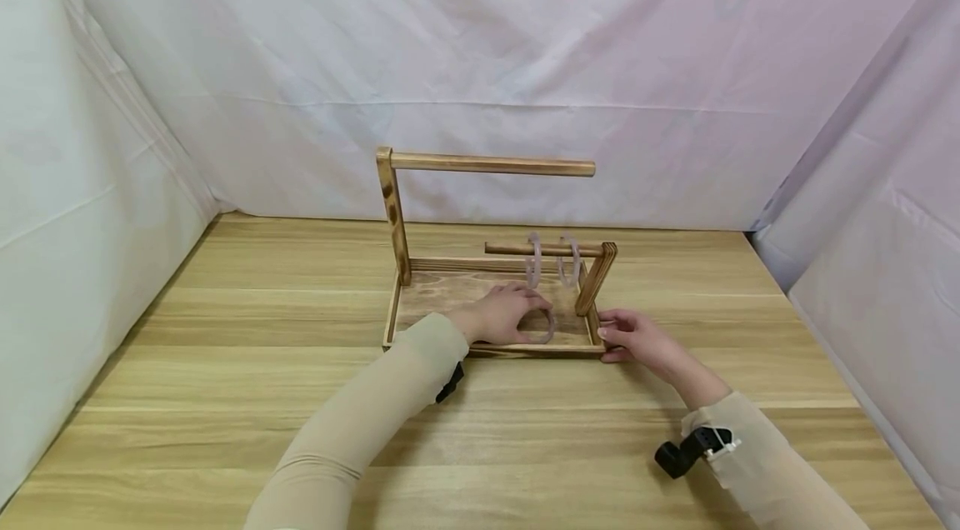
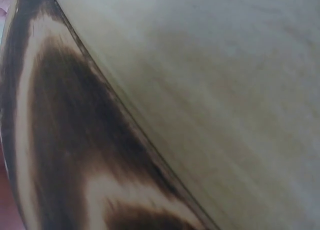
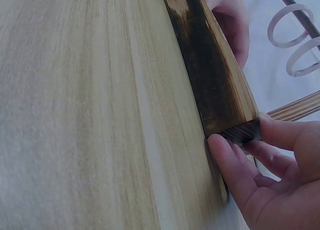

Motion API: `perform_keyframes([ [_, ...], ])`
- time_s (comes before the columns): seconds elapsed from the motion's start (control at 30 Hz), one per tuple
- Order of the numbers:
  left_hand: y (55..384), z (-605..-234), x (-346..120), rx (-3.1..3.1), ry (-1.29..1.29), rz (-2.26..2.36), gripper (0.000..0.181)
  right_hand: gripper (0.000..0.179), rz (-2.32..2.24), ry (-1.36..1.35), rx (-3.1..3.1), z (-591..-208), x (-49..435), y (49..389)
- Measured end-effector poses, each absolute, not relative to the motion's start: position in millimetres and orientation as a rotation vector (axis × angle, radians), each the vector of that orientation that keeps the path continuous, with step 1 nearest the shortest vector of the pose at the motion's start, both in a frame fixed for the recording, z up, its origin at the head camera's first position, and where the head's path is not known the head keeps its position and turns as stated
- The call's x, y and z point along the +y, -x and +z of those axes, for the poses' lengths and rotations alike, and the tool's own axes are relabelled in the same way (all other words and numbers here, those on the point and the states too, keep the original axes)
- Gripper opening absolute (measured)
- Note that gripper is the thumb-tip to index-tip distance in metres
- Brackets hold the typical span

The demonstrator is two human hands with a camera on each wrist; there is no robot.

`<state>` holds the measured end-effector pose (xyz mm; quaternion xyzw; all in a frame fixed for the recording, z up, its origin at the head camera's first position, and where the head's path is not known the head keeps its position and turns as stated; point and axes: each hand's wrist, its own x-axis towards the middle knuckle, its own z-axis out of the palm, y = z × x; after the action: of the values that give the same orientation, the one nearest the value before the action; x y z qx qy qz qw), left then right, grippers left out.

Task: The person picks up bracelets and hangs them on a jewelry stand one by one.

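Note:
A wooden jewelry stand has a shallow tray [image 1: 435, 288], a tall bar [image 1: 495, 165] and a lower bar [image 1: 506, 248]. Two pale translucent bangles [image 1: 534, 263] hang on the lower bar. Inside the tray, my left hand [image 1: 504, 315] grips another pale bangle [image 1: 552, 326] between thumb and fingers, its left part hidden by the hand. My right hand [image 1: 637, 340] holds the tray's right front corner; in the right wrist view, the thumb and fingers of that hand [image 3: 280, 175] pinch the dark-grained end [image 3: 242, 132]. The tray's scorched front wall [image 2: 75, 115] fills the left wrist view's left side.
The stand rests on a wood-grain table [image 1: 262, 347]. White cloth [image 1: 480, 30] hangs behind the table and along both sides. The lower bar's post [image 1: 597, 280] rises at the tray's right end, the tall post [image 1: 393, 217] at its left.

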<state>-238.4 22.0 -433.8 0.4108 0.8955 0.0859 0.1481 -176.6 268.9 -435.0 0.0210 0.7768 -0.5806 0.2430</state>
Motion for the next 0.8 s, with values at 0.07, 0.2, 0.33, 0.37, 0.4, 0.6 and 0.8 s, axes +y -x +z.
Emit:
perform_keyframes([
  [0.07,239.8,-432.6,22.5,2.574,-1.212,0.244,0.060,0.051,-1.590,-0.052,2.119,-435.5,269.2,177.6],
  [0.2,241.7,-429.5,23.2,2.575,-1.258,0.235,0.057,0.051,-1.587,-0.038,2.118,-436.7,270.1,180.2],
  [0.33,242.6,-427.3,22.8,2.574,-1.245,0.235,0.054,0.051,-1.590,-0.032,2.117,-437.3,270.7,182.6],
  [0.37,242.4,-427.0,22.7,2.574,-1.239,0.234,0.054,0.050,-1.590,-0.031,2.117,-437.3,270.6,182.8],
  [0.4,242.3,-426.7,22.5,2.572,-1.231,0.235,0.054,0.050,-1.592,-0.031,2.115,-437.4,270.4,182.9],
  [0.6,243.8,-427.6,22.7,2.578,-1.217,0.229,0.054,0.051,-1.596,-0.035,2.105,-437.4,270.1,183.3],
  [0.8,247.5,-425.0,22.3,2.602,-1.217,0.236,0.057,0.051,-1.595,-0.031,2.105,-436.7,271.0,184.4],
])
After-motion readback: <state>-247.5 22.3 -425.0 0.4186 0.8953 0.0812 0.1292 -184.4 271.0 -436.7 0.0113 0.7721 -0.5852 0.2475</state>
